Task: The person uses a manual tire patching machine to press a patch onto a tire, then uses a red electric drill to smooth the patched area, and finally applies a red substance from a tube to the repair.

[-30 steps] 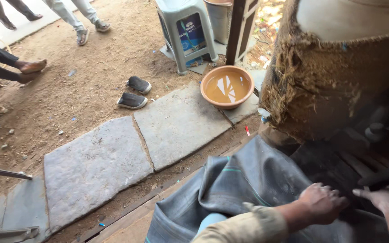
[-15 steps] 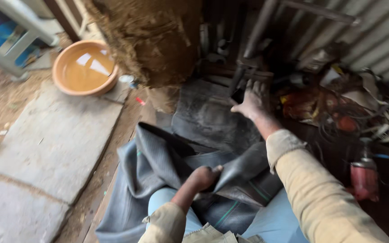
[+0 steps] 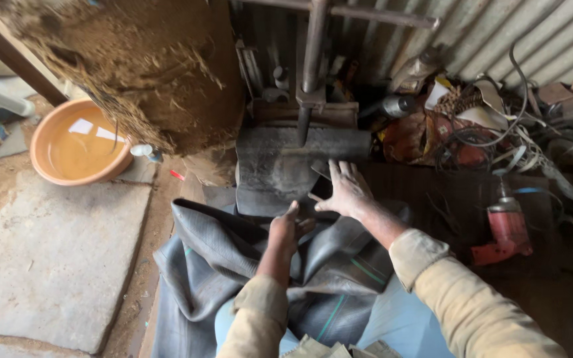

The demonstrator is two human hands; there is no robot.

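- The left hand (image 3: 288,229) is curling closed, gripping a fold of the black rubber tube (image 3: 233,265) lying across the person's lap.
- The right hand (image 3: 345,191) is lying open, fingers spread, pressing the tube's end flat beneath the metal press (image 3: 306,99).

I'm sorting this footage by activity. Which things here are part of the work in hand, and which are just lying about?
In hand: left hand and right hand on the black rubber tube, at the press.

Lying about: orange basin, red power tool, tangled wires, stone slab.
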